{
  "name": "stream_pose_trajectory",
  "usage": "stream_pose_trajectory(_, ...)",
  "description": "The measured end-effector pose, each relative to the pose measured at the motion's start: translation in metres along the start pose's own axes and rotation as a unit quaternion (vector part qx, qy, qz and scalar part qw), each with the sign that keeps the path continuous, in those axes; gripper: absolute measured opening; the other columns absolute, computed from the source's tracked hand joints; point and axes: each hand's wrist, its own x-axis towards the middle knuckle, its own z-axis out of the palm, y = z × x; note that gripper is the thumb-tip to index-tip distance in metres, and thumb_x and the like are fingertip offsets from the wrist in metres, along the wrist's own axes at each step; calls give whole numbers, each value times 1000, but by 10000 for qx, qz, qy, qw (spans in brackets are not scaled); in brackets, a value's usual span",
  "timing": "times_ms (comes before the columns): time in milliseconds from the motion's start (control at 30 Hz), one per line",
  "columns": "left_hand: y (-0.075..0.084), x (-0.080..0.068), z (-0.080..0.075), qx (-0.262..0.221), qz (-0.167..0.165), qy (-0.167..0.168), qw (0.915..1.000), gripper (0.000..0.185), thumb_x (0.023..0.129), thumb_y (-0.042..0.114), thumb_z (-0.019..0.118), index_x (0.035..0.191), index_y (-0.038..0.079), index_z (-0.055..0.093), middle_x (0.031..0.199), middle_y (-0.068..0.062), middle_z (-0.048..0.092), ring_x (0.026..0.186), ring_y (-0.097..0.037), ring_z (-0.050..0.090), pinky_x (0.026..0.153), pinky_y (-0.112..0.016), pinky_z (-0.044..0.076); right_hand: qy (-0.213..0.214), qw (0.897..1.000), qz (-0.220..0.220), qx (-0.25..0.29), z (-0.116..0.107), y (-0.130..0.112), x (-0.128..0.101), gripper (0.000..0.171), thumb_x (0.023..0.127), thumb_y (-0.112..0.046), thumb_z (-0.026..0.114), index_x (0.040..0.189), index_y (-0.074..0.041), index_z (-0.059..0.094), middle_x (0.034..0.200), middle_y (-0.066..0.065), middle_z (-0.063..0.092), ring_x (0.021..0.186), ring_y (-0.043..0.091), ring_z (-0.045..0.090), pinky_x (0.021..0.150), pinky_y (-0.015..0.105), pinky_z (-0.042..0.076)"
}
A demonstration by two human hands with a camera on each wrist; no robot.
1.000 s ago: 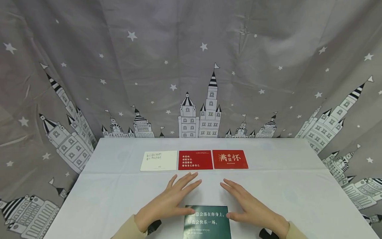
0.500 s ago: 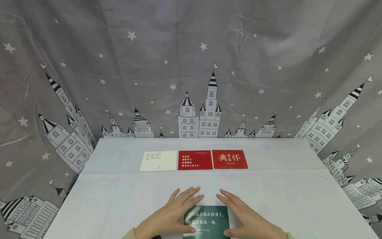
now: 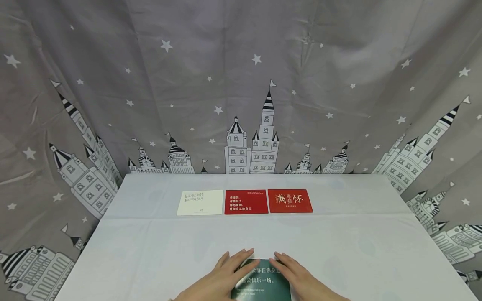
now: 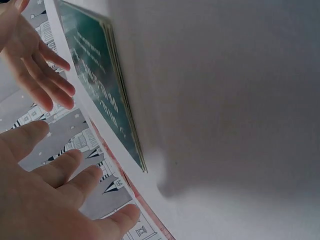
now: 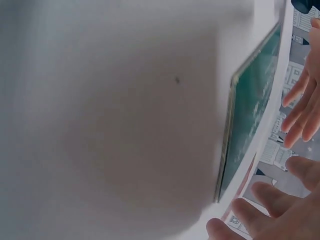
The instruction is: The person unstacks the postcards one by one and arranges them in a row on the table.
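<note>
A thin stack of cards with a green top card (image 3: 260, 281) lies near the front of the table, white lettering on its face. Its layered edge shows in the left wrist view, where the green card (image 4: 100, 80) is seen at a slant. At the stack's left side is my left hand (image 3: 222, 279), fingers extended and spread. My right hand (image 3: 301, 278) mirrors it at the right side. Both wrist views show the fingers apart from the stack (image 5: 252, 100), holding nothing. The lower parts of the hands and the stack's near edge fall outside the head view.
Farther back on the white-covered table (image 3: 150, 246) three cards lie in a row: a cream card (image 3: 200, 202), a red card (image 3: 246, 202) and another red card (image 3: 290, 201). A grey curtain (image 3: 196, 50) printed with castles and stars hangs behind.
Both hands have drawn back toward the front edge and come closer together, on either side of the green stack. The cards have stayed in place.
</note>
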Motion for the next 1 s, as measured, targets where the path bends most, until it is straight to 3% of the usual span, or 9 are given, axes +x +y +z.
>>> stream_pose_trajectory(167,1,-1,4,-63,-62,-94,9999,103,69,73,61,152,23,26,151,-7,30,136,-24,30,97,-67,32,73,10000,-40,-33,8,4,-3,94,79,-63,64,150,-13,29,147,17,33,129,35,39,88,46,51)
stream_pose_trajectory(567,-1,-6,10,182,-196,-349,9990,98,73,74,52,152,22,27,149,-8,32,133,-30,34,97,-63,35,-203,9985,489,-103,12,0,-2,98,75,-71,59,151,-17,27,148,13,31,128,38,37,85,52,51)
stream_pose_trajectory(800,-3,-6,12,250,-322,-441,9982,97,74,76,51,151,22,29,149,-10,32,133,-27,33,100,-60,34,-12,9978,450,-477,14,-1,-1,98,74,-74,57,148,-14,32,144,14,37,124,34,42,87,47,51)
stream_pose_trajectory(1000,-4,-3,8,91,-496,-488,9975,95,74,75,52,149,19,34,146,-9,36,130,-26,36,100,-57,35,-98,9972,640,-384,11,-4,-1,100,72,-75,58,149,-16,31,142,11,39,124,31,41,85,41,53)
